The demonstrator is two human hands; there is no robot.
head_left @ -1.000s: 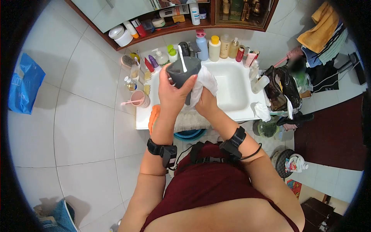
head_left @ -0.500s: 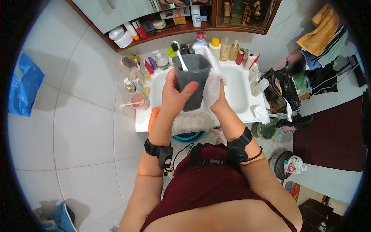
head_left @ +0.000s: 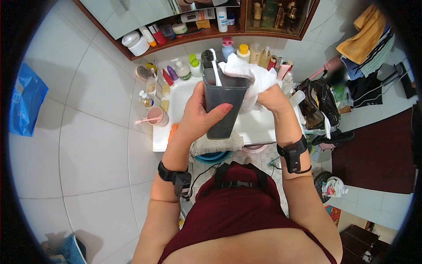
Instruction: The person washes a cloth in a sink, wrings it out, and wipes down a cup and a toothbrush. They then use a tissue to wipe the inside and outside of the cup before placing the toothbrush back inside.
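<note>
My left hand (head_left: 200, 112) is wrapped round a dark grey cup (head_left: 224, 108), tilted slightly above the white sink (head_left: 178, 94). A white toothbrush (head_left: 216, 70) with dark bristles stands in the cup, head up. My right hand (head_left: 273, 97) grips a crumpled white cloth (head_left: 257, 81). One end of the cloth lies over the cup's right rim; my right fingers are partly hidden by it.
Bottles and tubes (head_left: 182, 69) line the back of the sink. At its left is a pink cup (head_left: 157, 116) with a pink toothbrush. A beige towel (head_left: 217, 145) lies on the front edge. A black plastic bag (head_left: 321, 103) sits at the right.
My right hand has moved right and up with the cloth, which now covers the cup's right rim. The cup has moved slightly right and down in my left hand.
</note>
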